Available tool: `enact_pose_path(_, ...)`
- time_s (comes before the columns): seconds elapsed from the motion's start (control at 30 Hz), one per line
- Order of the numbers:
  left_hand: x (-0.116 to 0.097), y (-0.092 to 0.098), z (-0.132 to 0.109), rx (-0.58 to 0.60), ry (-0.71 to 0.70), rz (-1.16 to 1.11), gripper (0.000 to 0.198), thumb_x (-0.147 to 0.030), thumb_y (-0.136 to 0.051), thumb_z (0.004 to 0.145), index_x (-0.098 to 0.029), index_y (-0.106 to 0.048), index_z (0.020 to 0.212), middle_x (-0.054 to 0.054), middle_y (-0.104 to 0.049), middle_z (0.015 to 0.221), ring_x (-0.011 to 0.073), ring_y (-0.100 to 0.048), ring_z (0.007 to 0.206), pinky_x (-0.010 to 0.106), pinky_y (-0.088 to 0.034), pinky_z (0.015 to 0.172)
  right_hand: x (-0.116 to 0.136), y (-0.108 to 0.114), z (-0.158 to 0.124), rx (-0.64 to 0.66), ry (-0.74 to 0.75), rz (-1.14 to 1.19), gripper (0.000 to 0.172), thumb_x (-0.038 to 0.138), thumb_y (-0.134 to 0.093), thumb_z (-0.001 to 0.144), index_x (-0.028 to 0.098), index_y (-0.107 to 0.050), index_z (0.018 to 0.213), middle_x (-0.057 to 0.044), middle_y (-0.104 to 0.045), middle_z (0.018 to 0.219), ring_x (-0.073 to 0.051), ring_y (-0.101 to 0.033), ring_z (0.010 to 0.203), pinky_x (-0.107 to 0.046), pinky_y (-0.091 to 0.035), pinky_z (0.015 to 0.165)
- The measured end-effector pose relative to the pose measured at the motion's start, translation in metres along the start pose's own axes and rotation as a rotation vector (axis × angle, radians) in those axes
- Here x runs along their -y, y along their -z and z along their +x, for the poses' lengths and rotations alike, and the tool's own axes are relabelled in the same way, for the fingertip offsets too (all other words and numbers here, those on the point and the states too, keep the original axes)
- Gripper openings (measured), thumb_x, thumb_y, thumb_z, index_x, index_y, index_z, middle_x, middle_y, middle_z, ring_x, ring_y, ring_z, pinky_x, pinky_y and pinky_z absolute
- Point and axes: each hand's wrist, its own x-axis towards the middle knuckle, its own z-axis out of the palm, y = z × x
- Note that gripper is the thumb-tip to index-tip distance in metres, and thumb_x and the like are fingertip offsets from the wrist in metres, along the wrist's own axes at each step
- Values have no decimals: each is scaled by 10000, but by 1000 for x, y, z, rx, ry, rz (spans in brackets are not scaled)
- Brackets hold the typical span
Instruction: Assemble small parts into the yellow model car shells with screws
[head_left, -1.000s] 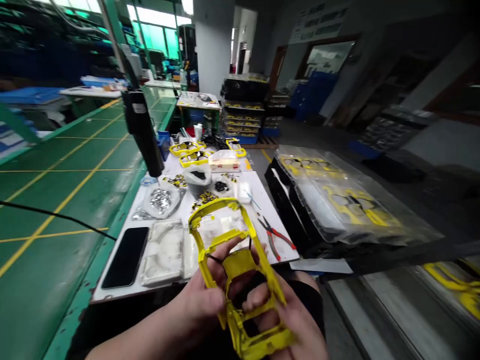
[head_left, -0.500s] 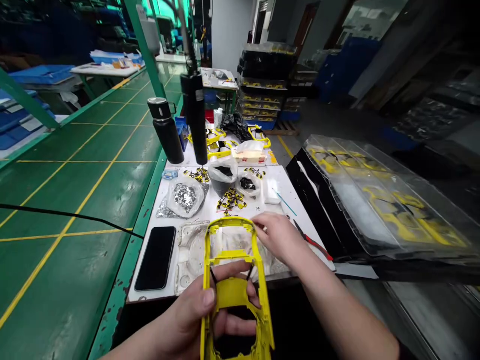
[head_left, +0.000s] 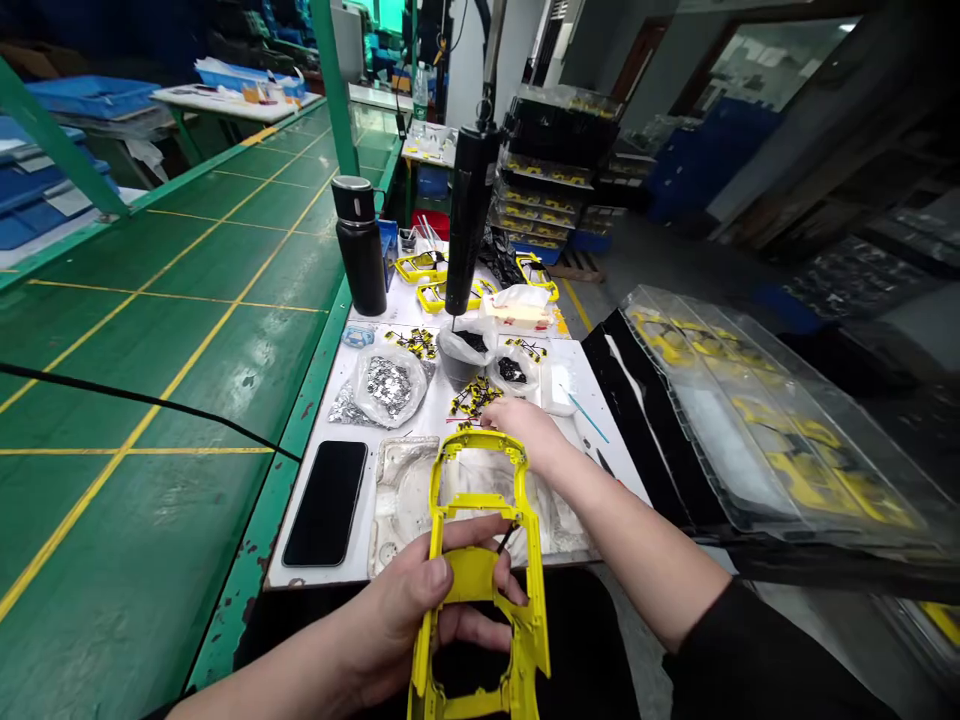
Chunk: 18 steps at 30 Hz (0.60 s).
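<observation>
Yellow plastic car-body frame (head_left: pixel 471 582), clasped at mid-length by left hand (head_left: pixel 409 625). Right hand (head_left: pixel 527 430) at far pile of small yellow-and-black parts (head_left: pixel 471 398); its grip cannot be told

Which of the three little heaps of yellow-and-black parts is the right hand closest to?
The near heap, just beyond the yellow frame, at the fingertips of the right hand; the far-left heap and far-right heap sit farther back, flanking the black-filled bag.

A black phone (head_left: pixel 325 502) lies near a bag of silver bits (head_left: pixel 388 382)
</observation>
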Motion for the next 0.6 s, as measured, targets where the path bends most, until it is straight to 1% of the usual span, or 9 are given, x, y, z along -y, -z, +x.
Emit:
enact_pose_path(0.07,9,-4,-2,-3,-17,1,876,-704,-940,814,-197,-728,1496,141,-690,1232,290,-714,1191,430,-670,1003,-6,7,-18,-116,8,128,100,192,-725,1000,184,-713,901,-51,-753,969,-217,-701,972,-387,-546,984)
enact_pose_path(0.1,13,-6,-3,-5,-26,4,870,-698,-938,821,-196,-727,1500,146,-692,1247,294,-711,1203,430,-670,1003,-10,9,-29,-183,2,203,92,197,-709,995,197,-709,903,-50,-760,952,-214,-702,933,-372,-544,943)
enact_pose_path(0.17,22,-9,-5,-9,-47,9,868,-697,-929,833,-194,-724,1510,154,-703,1266,305,-708,1220,448,-666,1018,-18,12,-55,-301,-9,376,63,276,-710,1000,219,-703,972,-46,-781,966,-209,-711,880,-350,-553,856)
enact_pose_path(0.2,27,-11,-5,-12,-58,11,863,-699,-918,844,-194,-723,1515,159,-710,1277,313,-706,1232,462,-664,1029,-22,12,-69,-342,-7,469,116,327,-728,996,226,-704,1047,-41,-791,987,-207,-723,875,-343,-564,829)
enact_pose_path(0.27,36,-12,-5,-22,-72,13,838,-704,-880,883,-191,-720,1525,178,-720,1332,324,-701,1255,484,-659,1048,-29,10,-95,-395,8,653,295,402,-771,977,235,-706,1211,-37,-807,1036,-206,-757,920,-335,-599,836)
enact_pose_path(0.33,45,-12,-1,-37,-68,3,809,-709,-838,921,-183,-724,1525,196,-721,1384,324,-706,1252,490,-663,1046,-33,7,-117,-439,13,813,410,451,-818,955,232,-730,1290,-46,-816,1055,-209,-778,956,-334,-630,855)
enact_pose_path(0.47,59,-7,14,-86,-27,-58,745,-691,-785,975,-162,-745,1497,196,-739,1368,308,-734,1212,480,-676,1027,-37,3,-146,-535,-32,1054,378,508,-893,933,211,-832,1157,-64,-826,993,-182,-765,793,-311,-660,739)
enact_pose_path(0.53,64,-6,22,-113,-7,-67,736,-681,-779,982,-151,-747,1492,200,-739,1376,313,-740,1215,470,-681,1014,-38,3,-156,-554,-44,1136,348,496,-912,937,223,-860,1146,-56,-828,963,-165,-758,745,-305,-679,730)
enact_pose_path(0.6,66,-8,28,-135,15,-58,751,-680,-794,971,-143,-744,1494,204,-745,1366,317,-746,1205,466,-684,1006,-39,3,-164,-547,-32,1219,332,491,-918,945,240,-878,1159,-55,-832,967,-163,-770,754,-305,-699,748)
